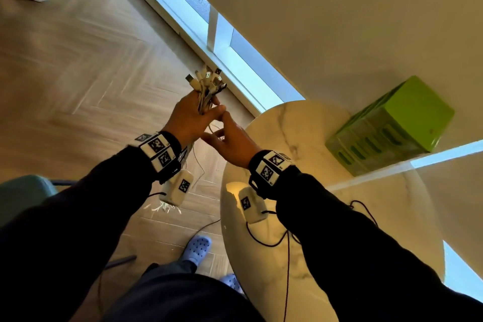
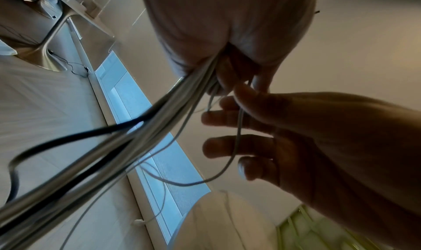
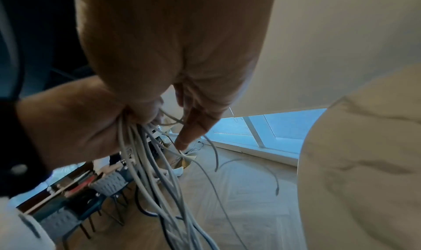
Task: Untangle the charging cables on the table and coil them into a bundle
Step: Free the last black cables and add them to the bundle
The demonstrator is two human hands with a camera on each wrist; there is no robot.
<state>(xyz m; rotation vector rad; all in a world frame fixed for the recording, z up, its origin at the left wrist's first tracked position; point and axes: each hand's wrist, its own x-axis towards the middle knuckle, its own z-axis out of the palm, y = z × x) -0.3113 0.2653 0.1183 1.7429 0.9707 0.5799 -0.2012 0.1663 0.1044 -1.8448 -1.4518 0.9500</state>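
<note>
Charging cables clenched upright in left hand, plugs up, tails hanging floorward left of the bench; right hand just beside — fingers spread, thin strand draped across.

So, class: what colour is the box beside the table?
Lime green box; head view shows it best.

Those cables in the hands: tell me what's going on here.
A person stands beside a round marble table and grips a bunch of charging cables in the left hand, plugs gathered at the top, the rest hanging toward the floor. The right hand reaches in beside it, and one thin cable runs across its fingers. Nothing is coiled yet. A green box sits on the table.
</note>
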